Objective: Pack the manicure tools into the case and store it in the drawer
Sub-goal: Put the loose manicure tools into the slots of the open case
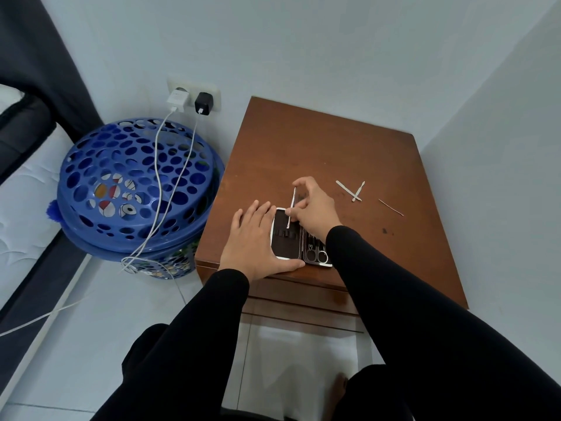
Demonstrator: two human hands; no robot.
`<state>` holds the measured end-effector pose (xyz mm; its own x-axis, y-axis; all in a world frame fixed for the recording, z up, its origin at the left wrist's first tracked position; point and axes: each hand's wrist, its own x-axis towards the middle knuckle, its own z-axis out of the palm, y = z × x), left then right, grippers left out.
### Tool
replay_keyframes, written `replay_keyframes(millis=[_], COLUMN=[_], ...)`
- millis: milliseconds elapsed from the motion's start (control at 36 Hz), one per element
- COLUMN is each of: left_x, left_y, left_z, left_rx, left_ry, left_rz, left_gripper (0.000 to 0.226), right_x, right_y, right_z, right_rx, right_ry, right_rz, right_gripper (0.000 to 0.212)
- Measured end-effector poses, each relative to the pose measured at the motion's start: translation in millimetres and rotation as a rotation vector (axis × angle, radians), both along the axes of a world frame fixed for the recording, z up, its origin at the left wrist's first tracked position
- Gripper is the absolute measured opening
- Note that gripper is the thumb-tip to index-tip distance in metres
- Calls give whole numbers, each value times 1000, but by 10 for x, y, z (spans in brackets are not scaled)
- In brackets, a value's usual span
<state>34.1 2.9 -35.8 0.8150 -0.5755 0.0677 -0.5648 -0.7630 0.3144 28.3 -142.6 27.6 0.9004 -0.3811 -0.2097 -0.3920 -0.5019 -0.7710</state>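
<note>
An open manicure case with a dark lining lies at the front edge of the brown nightstand. My left hand presses flat on the case's left half, thumb along its near edge. My right hand pinches a thin metal tool whose lower end touches the left half's elastic loops. Scissors sit in the case's right half. Two crossed metal tools and a thin metal pick lie loose on the tabletop to the right.
The nightstand's closed drawer fronts face me below the case. A blue perforated basket stands on the floor to the left, with charger cables draped over it from a wall socket. A bed edge is far left.
</note>
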Motion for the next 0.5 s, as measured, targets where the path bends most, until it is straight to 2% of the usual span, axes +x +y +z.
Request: replay_keyframes(millis=[278,500], left_x=[2,0], left_y=[-2,-1], left_z=[-5,2], left_rx=[3,6], left_ry=[-2,0], left_rz=[1,-1], left_gripper=[127,127], right_x=[-5,13], right_y=[14,83], right_z=[20,51], right_rx=[-103,-199], right_ry=[84,161], right_rz=[54,42], right_gripper=[29,27])
